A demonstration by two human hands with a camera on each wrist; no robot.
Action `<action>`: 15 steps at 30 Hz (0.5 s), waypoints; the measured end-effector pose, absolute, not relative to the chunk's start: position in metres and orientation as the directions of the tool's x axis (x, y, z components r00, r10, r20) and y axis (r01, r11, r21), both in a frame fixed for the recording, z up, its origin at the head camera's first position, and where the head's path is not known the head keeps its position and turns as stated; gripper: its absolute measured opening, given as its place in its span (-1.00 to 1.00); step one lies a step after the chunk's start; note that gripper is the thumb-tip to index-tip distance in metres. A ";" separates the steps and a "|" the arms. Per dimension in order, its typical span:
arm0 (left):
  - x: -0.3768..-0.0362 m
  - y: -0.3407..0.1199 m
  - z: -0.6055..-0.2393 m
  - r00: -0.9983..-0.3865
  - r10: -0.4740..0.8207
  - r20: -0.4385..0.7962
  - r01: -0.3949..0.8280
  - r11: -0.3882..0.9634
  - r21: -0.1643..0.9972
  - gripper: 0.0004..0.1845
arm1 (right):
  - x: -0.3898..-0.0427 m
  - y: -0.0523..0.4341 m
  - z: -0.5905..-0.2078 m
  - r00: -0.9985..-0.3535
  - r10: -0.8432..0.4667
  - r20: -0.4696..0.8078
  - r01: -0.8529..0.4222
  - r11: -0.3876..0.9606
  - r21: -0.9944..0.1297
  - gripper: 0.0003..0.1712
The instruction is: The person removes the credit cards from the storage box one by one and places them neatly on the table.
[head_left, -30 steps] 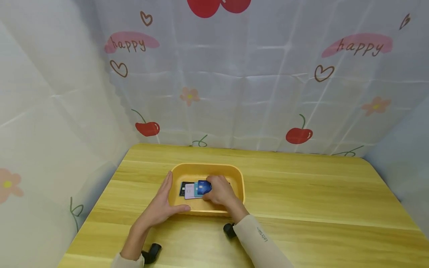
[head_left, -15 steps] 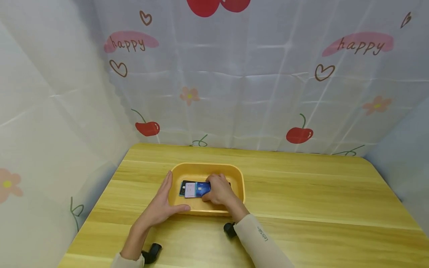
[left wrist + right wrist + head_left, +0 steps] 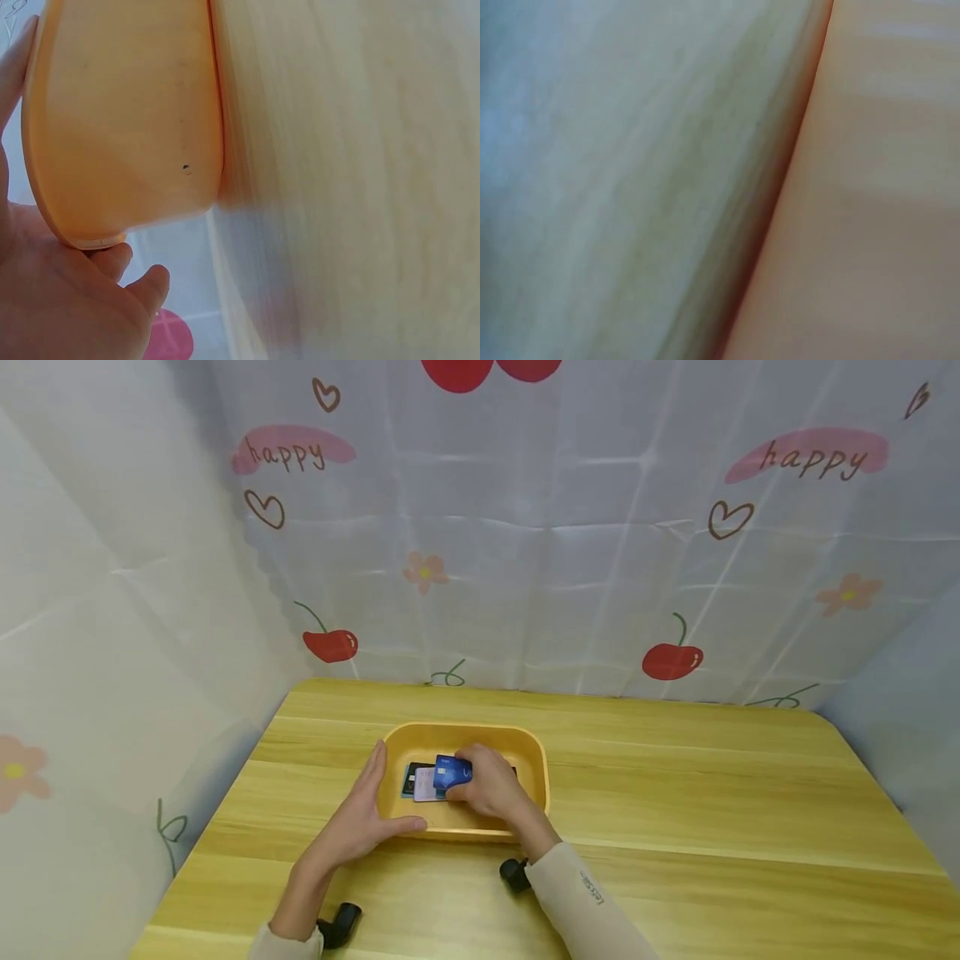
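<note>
A yellow-orange plastic tray [image 3: 536, 758] sits on the wooden table [image 3: 712, 810] in the head view. Several cards lie inside it: a black one [image 3: 410, 774], a pale pink one [image 3: 424, 787] and a blue one [image 3: 452, 771]. My right hand [image 3: 491, 783] reaches into the tray and pinches the blue card, lifting its edge off the pile. My left hand [image 3: 358, 817] rests against the tray's left outer wall [image 3: 127, 127] with straight fingers, thumb along the front. The right wrist view shows only blurred table and tray wall [image 3: 877, 210].
Two small black objects lie near the table's front edge, one [image 3: 339, 924] by my left wrist and one [image 3: 514, 874] by my right sleeve. A cloth printed with cherries and "happy" [image 3: 525, 527] hangs behind and beside the table.
My right hand has raised the blue card off the pile and shifted slightly back in the tray. My left hand has stayed against the tray.
</note>
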State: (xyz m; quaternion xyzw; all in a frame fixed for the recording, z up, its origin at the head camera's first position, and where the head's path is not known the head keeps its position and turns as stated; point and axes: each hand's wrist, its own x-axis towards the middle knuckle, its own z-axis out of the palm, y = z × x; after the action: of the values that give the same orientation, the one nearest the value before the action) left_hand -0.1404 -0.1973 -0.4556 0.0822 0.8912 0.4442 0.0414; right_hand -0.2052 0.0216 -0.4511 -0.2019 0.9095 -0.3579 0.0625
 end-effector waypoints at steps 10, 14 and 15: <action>-0.142 -0.197 -0.452 -0.984 0.176 -0.019 0.093 0.607 0.789 0.36 | -0.201 0.025 -0.447 -0.916 -0.394 0.070 -0.324 0.629 -0.707 -0.36; -0.142 -0.197 -0.453 -0.985 0.170 -0.021 0.088 0.603 0.793 0.37 | -0.198 0.029 -0.447 -0.910 -0.402 0.104 -0.347 0.600 -0.721 -0.37; -0.142 -0.197 -0.453 -0.985 0.169 -0.021 0.087 0.601 0.794 0.37 | -0.197 0.030 -0.447 -0.907 -0.406 0.108 -0.351 0.593 -0.725 -0.38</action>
State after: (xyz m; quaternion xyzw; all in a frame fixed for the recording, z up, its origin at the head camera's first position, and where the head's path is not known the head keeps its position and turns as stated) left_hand -0.1419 -0.1967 -0.4529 0.0716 0.8936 0.4407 0.0470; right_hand -0.1967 0.0301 -0.4470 -0.2124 0.8917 -0.3983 0.0343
